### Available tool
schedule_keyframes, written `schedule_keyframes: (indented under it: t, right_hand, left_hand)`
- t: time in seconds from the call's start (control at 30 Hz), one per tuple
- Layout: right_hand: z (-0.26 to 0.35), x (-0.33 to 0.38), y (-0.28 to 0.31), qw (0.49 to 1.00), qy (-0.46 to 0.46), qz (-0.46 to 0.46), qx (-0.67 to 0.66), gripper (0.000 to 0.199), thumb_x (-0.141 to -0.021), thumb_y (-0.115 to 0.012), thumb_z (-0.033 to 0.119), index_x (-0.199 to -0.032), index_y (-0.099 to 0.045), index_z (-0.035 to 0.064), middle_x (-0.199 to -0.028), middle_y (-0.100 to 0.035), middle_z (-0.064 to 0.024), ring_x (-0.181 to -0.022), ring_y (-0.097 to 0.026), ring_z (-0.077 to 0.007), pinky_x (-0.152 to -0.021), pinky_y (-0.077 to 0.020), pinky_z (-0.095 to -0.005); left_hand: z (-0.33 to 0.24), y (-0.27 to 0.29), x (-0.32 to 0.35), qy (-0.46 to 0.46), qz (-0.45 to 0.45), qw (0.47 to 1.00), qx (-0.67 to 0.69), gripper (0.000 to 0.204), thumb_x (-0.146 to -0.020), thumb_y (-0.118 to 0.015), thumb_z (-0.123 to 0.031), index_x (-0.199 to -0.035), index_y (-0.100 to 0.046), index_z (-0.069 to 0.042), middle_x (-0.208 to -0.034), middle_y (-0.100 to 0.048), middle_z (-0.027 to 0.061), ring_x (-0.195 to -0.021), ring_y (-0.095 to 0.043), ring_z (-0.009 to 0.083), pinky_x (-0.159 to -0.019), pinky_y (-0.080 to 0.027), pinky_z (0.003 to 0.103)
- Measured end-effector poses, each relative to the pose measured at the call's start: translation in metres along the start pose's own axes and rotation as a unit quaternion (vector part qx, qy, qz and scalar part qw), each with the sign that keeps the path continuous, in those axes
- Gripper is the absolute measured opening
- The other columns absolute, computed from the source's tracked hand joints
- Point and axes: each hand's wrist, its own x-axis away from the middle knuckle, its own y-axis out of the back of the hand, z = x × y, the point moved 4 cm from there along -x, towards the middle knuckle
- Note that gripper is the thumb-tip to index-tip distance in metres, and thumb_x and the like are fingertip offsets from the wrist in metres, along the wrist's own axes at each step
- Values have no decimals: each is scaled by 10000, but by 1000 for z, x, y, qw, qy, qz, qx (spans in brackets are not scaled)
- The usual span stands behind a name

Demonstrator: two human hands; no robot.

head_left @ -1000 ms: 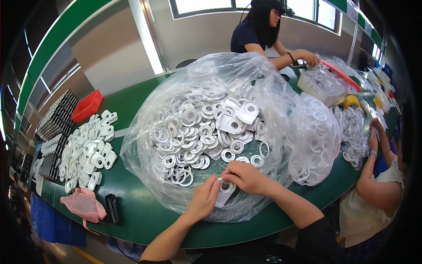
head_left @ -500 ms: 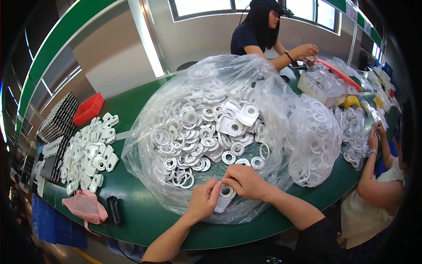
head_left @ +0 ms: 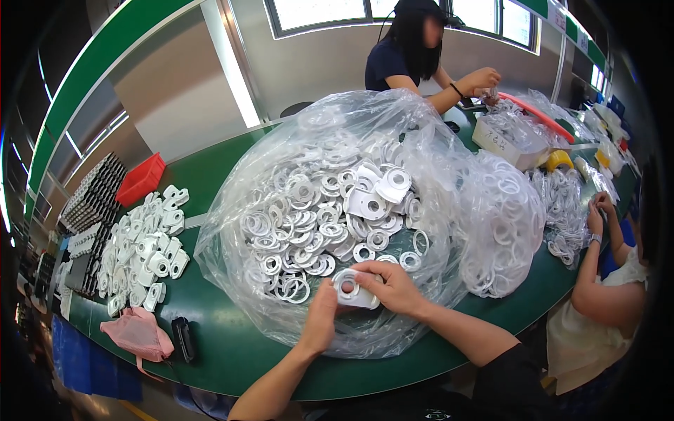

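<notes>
Between my hands is a white plastic part (head_left: 364, 299) with a round, ringed hole, tilted up above the near side of a large clear plastic bag (head_left: 242, 295). My left hand (head_left: 320, 317) grips its left edge, fingers mostly hidden behind it. On the right side, my right hand (head_left: 394, 288) pinches the part, with a fingertip showing through or at the hole. Just beyond my hands, inside the opened bag, lies a heap of similar white parts (head_left: 372, 205) and loose white rings (head_left: 295, 288).
Left on the green table (head_left: 217, 365) are a pile of white parts (head_left: 144, 245), a red bin (head_left: 140, 180), stacked dark trays (head_left: 91, 193), a pink pouch (head_left: 139, 333) and a black case (head_left: 183, 338). A bag of rings (head_left: 502, 231) stands right. Two people work nearby.
The white part has turned from hanging downward to lying more sideways, its hole now toward the upper left. My left hand has lowered its grip, and my right fingers have shifted across the part.
</notes>
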Motion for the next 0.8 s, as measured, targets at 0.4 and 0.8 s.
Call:
schedule_keyframes:
  t: [0.4,0.8]
  right_hand:
    - [16,-2,10,983,64,116,129,176,-868,-582,155,-971,-641,24,-842,-651,-85,-740,-609,-185,-680,-468,-275]
    - [9,6,1,981,29,53,182,181,-849,-594,181,-915,-618,15,-754,-635,-97,-655,-595,-197,-630,-451,-293]
  left_hand:
    - [-20,4,-4,-53,104,944,-310,211,-947,-415,-140,-997,-560,5,-811,-575,96,-735,-535,181,-688,-419,282]
    - [-19,9,-6,-75,22,901,-428,239,-934,-445,-173,-798,-514,12,-636,-471,108,-580,-452,165,-550,-363,305]
